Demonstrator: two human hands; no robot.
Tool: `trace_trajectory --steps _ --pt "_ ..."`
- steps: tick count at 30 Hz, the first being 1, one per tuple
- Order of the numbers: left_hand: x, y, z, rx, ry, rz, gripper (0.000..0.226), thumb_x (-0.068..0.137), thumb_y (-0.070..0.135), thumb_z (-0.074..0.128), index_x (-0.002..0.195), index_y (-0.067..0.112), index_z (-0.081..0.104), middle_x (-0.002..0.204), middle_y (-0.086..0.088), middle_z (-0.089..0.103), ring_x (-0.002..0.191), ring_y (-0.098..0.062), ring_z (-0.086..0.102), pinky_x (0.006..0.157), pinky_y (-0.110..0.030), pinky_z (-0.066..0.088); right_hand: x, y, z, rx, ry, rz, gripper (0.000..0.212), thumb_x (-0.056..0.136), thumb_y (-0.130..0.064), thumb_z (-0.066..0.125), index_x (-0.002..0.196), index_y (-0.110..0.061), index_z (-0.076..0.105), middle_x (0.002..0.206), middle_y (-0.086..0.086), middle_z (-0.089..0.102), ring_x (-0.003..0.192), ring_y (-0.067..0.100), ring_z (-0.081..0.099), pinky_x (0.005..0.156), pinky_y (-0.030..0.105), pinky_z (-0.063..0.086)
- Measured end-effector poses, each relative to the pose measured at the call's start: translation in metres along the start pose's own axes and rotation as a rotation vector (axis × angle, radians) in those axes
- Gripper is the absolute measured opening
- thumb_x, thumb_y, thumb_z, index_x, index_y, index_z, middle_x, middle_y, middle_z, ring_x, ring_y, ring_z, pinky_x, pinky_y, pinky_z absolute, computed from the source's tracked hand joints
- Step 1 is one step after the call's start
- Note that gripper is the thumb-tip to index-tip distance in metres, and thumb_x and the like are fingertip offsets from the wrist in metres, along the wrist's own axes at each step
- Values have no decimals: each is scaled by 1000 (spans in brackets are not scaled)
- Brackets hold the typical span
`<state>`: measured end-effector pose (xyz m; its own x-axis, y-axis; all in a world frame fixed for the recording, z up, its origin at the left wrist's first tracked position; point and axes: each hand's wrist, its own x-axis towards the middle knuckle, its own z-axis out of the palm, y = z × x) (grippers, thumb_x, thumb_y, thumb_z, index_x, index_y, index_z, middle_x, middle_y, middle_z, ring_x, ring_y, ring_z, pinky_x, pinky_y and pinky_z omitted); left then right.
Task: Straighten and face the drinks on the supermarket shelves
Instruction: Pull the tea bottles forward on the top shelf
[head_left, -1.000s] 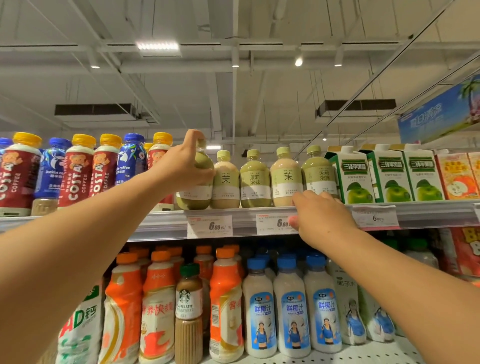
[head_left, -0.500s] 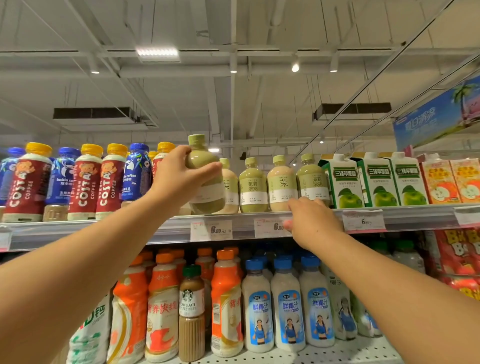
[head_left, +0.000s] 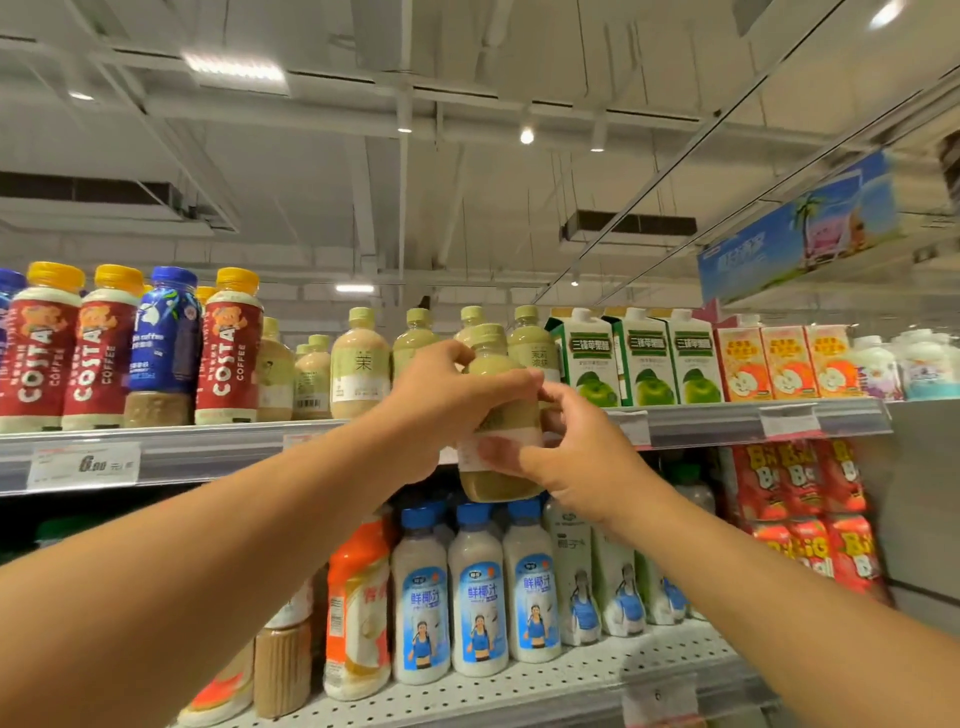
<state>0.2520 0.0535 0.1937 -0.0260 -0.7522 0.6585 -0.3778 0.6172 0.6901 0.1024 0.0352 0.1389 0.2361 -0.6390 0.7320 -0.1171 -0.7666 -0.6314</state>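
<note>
Held bottle: you are holding a green-capped tea bottle (head_left: 498, 415) clear of the top shelf (head_left: 218, 447), just in front of its edge, so you can turn it freely.
Left hand (head_left: 441, 410): it is grasping the bottle's shoulder, fingers wrapping over the front.
Right hand (head_left: 576, 457): its thumb and fingers are pinching the label band low down, likely to twist it round.
Axis: the bottle is standing near upright, cap uppermost, leaning slightly.
Facing: I cannot tell; your fingers are covering the label.
Row: matching bottles (head_left: 361, 364) are standing on the shelf behind it, labels forward.
</note>
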Motion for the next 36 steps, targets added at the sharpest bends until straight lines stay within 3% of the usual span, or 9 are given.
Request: trace_trajectory --steps 5,10,13,16,20,22,25,30,36 --pt "3 6 2 5 -327 2 46 74 54 69 105 21 68 92 1 73 85 -16 71 67 -31 55 -8 10 -25 90 -58 12 47 73 -29 80 115 -30 60 107 -1 71 99 15 68 79 35 59" --pt "10 2 27 2 -242 39 41 74 44 75 101 16 63 79 6 74 70 -7 70 55 -19 53 -4 12 -35 -10 -54 93 52 74 -37 78 120 -29 54 108 -4 69 95 10 67 76 30 59" --pt "18 -2 39 35 -255 9 67 70 48 77 120 7 58 97 -4 72 80 -15 71 63 -26 56 4 12 -41 -193 34 57 62 66 -48 82 119 -34 53 107 -10 67 97 9 65 80 35 58" --pt "30 3 38 114 -301 14 77 60 66 69 118 17 57 107 -1 67 93 -18 67 68 -29 56 8 17 -50 -205 73 21 49 67 -43 83 108 -34 58 101 -8 69 94 12 66 79 41 59" --pt "82 3 15 458 67 255 42 89 55 54 117 25 60 117 4 63 101 -11 60 83 -33 53 11 28 -66 -190 104 -14 55 58 -51 83 104 -37 57 99 -12 69 88 5 67 76 36 60" --pt "115 -6 6 910 239 256 58 88 50 58 137 21 47 138 -4 49 123 -24 47 101 -45 41 14 33 -74 -209 110 -29 54 58 -52 83 103 -41 55 98 -17 68 87 0 65 75 30 59" --pt "146 -17 5 1149 239 197 72 83 58 57 143 23 37 148 -4 39 136 -28 28 109 -51 23 16 36 -85 -219 115 -54 55 54 -57 80 100 -47 53 94 -31 64 84 -10 62 64 17 55" --pt "159 -20 13 1185 248 165 64 80 63 55 130 23 47 125 -5 55 129 -29 32 102 -49 27 21 43 -95 -231 141 -67 77 52 -58 81 118 -50 42 105 -24 60 91 -2 63 74 24 56" --pt "139 -16 16 931 205 150 75 76 53 70 133 30 27 90 1 54 93 -26 49 82 -39 44 33 42 -97 -228 212 -123 77 57 -54 82 124 -46 45 111 -24 58 98 -3 59 73 22 51"
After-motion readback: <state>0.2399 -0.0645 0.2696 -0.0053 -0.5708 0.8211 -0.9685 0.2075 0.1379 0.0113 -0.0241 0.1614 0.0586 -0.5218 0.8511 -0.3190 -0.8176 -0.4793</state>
